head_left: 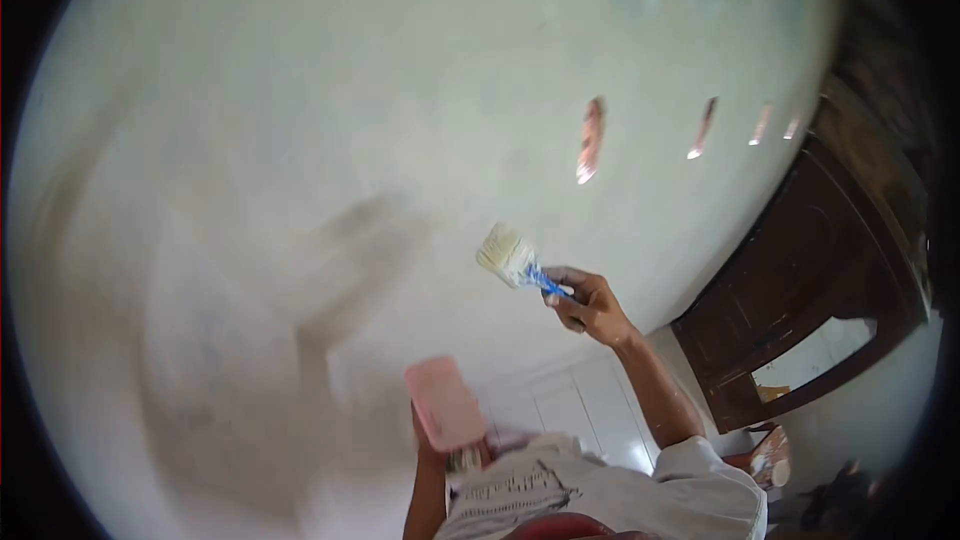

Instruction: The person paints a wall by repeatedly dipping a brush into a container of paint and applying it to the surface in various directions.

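My right hand (588, 306) grips a paintbrush (515, 262) by its blue handle, the pale bristles wet with white paint and pointing up-left, close to the whitish wall (330, 120). My left hand (432, 440) is lower down near my chest and holds a pink rectangular container (446, 402) tilted upright. Most of that hand is hidden behind the container. The picture is blurred by motion.
A dark wooden door (800, 270) stands at the right, with several narrow vent slots (592, 140) in the wall above it. White floor tiles (570, 405) show below. My white, paint-marked shirt (600, 495) fills the bottom edge.
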Demonstrator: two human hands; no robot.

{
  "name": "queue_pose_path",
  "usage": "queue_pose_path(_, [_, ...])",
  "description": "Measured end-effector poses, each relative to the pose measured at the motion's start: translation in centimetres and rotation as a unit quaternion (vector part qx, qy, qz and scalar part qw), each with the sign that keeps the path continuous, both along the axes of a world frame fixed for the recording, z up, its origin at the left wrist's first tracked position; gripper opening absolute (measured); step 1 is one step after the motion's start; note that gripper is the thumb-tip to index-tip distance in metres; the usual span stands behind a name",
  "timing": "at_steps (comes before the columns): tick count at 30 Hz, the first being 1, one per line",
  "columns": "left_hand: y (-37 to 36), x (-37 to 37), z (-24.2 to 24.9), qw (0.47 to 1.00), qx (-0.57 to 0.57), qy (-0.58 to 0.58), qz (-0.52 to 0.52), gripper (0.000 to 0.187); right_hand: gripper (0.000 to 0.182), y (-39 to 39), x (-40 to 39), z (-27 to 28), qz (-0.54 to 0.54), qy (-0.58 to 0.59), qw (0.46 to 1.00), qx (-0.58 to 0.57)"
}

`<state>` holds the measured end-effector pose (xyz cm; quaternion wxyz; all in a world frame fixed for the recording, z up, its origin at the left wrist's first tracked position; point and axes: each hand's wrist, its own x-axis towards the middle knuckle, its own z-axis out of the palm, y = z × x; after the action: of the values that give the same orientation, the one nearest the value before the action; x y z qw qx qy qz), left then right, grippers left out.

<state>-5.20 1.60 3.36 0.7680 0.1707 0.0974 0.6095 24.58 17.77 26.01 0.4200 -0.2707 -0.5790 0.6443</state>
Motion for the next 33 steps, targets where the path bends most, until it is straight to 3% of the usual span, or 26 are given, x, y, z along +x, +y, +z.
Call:
queue_pose_path(3, [2.2, 0.4, -0.3, 0.998, -0.037, 0.036, 0.042, 0.076, 0.041, 3.4, 3.8, 8.7, -0.107, -0.013, 0.977, 0.185])
queue_pose_path(5, [3.5, 0.3, -0.7, 0.995, -0.055, 0.051, 0.073, 0.076, 0.041, 6.8, 6.5, 13.6, -0.226, -0.083, 0.919, 0.312])
queue_pose_path(6, [4.1, 0.3, -0.8, 0.994, -0.059, 0.055, 0.080, 0.076, 0.031, 8.7, 8.2, 16.5, -0.251, -0.092, 0.903, 0.337])
queue_pose_path(8, [4.9, 0.5, -0.7, 0.992, -0.060, 0.062, 0.091, 0.076, 0.021, 10.7, 9.8, 23.9, -0.348, -0.086, 0.800, 0.481])
queue_pose_path(9, [5.1, 0.5, -0.7, 0.992, -0.061, 0.063, 0.096, 0.076, 0.027, 13.0, 11.5, 27.5, -0.430, -0.184, 0.737, 0.488])
queue_pose_path(10, [5.4, 0.6, -0.6, 0.991, -0.061, 0.062, 0.100, 0.076, 0.023, 15.0, 12.3, 31.2, -0.470, -0.175, 0.658, 0.561])
queue_pose_path(12, [5.1, 0.7, -0.5, 0.991, -0.056, 0.062, 0.102, 0.075, 0.034, 14.8, 13.2, 39.2, -0.525, -0.242, 0.503, 0.642])
queue_pose_path(14, [5.5, 0.8, -0.2, 0.991, -0.055, 0.061, 0.105, 0.075, 0.035, 15.7, 13.4, 47.1, -0.509, -0.348, 0.557, 0.556])
queue_pose_path(17, [5.4, 1.5, -0.2, 0.991, -0.051, 0.052, 0.112, 0.075, 0.033, 19.5, 13.9, 55.1, -0.497, -0.390, 0.524, 0.572])
queue_pose_path(18, [5.5, 1.8, -0.2, 0.991, -0.052, 0.050, 0.114, 0.075, 0.034, 22.9, 14.3, 56.4, -0.506, -0.402, 0.481, 0.592])
queue_pose_path(19, [5.6, 2.1, -0.4, 0.991, -0.053, 0.046, 0.116, 0.075, 0.035, 24.2, 14.2, 57.0, -0.517, -0.412, 0.436, 0.611])
queue_pose_path(20, [5.6, 2.2, -0.7, 0.990, -0.054, 0.044, 0.119, 0.074, 0.040, 23.1, 13.2, 55.7, -0.480, -0.440, 0.495, 0.576])
queue_pose_path(22, [5.7, 2.6, -1.2, 0.990, -0.057, 0.040, 0.123, 0.074, 0.031, 27.6, 13.0, 52.7, -0.531, -0.361, 0.460, 0.614])
queue_pose_path(23, [5.7, 2.8, -1.5, 0.990, -0.062, 0.039, 0.124, 0.074, 0.040, 25.7, 11.6, 51.6, -0.484, -0.449, 0.482, 0.575])
queue_pose_path(24, [5.9, 2.9, -1.6, 0.990, -0.063, 0.035, 0.125, 0.074, 0.035, 23.0, 11.8, 48.0, -0.460, -0.438, 0.435, 0.638])
queue_pose_path(25, [6.0, 3.1, -1.7, 0.989, -0.063, 0.034, 0.126, 0.074, 0.040, 18.5, 10.2, 46.0, -0.415, -0.564, 0.460, 0.546])
queue_pose_path(27, [5.9, 3.4, -1.6, 0.990, -0.067, 0.034, 0.123, 0.074, 0.037, 18.2, 11.3, 42.3, -0.313, -0.624, 0.443, 0.562])
queue_pose_path(30, [5.5, 3.8, -1.2, 0.991, -0.064, 0.033, 0.116, 0.073, 0.035, 13.6, 11.4, 42.9, -0.203, -0.699, 0.581, 0.364])
queue_pose_path(32, [5.2, 3.8, -0.9, 0.990, -0.062, 0.032, 0.118, 0.073, 0.035, 17.3, 13.4, 47.5, -0.170, -0.663, 0.625, 0.375])
queue_pose_path(33, [5.2, 4.1, -0.7, 0.990, -0.061, 0.032, 0.120, 0.073, 0.034, 17.9, 13.4, 50.5, -0.206, -0.656, 0.607, 0.398])
